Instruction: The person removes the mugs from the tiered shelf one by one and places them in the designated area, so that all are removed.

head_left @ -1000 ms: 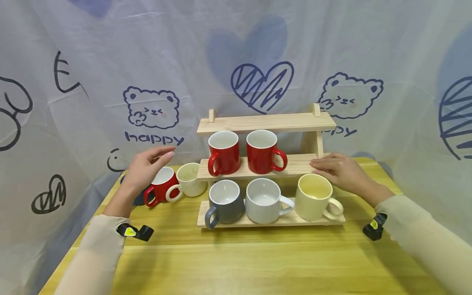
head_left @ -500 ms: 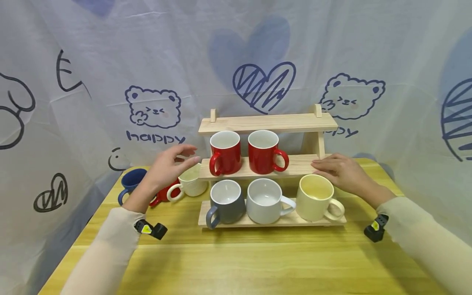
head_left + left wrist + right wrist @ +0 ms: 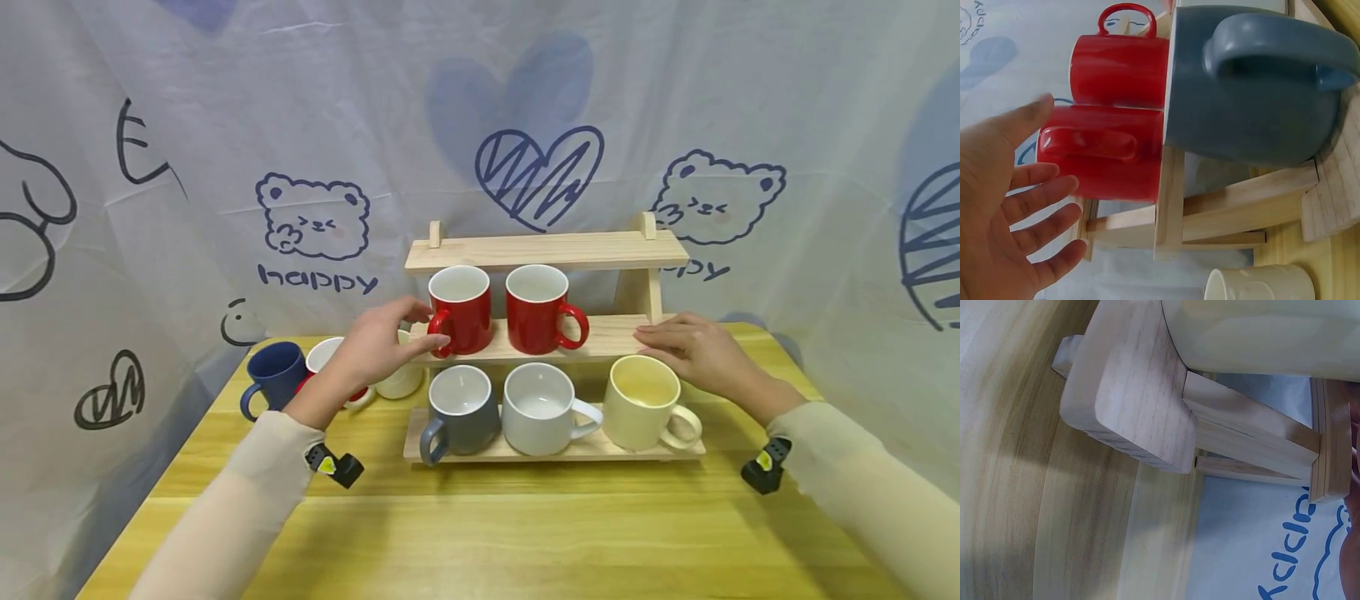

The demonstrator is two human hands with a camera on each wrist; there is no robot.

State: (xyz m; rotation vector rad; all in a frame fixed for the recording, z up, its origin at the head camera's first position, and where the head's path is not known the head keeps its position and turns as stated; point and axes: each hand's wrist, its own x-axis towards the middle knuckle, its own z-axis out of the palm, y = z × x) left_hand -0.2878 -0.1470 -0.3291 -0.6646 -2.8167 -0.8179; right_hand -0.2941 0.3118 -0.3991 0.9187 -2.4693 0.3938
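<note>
My left hand [image 3: 382, 342] is at the left red mug [image 3: 471, 321] on the rack's middle shelf, fingertips and thumb on either side of its handle in the head view. The left wrist view has those fingers [image 3: 1047, 200] spread and relaxed, beside the mug and not wrapped round it. A second red mug [image 3: 534, 312] stands to its right, handle pointing right. My right hand [image 3: 693, 346] rests with extended fingers on the right end of the wooden rack's [image 3: 615, 333] middle shelf. In the right wrist view only an edge of that hand shows.
Grey [image 3: 465, 425], white [image 3: 536, 417] and pale yellow [image 3: 637, 408] mugs fill the bottom shelf. The top shelf [image 3: 547, 248] bears no mugs. Left of the rack, blue [image 3: 277, 375], red-and-white [image 3: 321, 354] and cream [image 3: 405, 382] mugs stand on the wooden table [image 3: 480, 533], partly behind my left arm.
My left hand has moved right, from above the mugs at the left to the left red mug's handle. My right hand stays on the shelf's end. The mugs have not moved.
</note>
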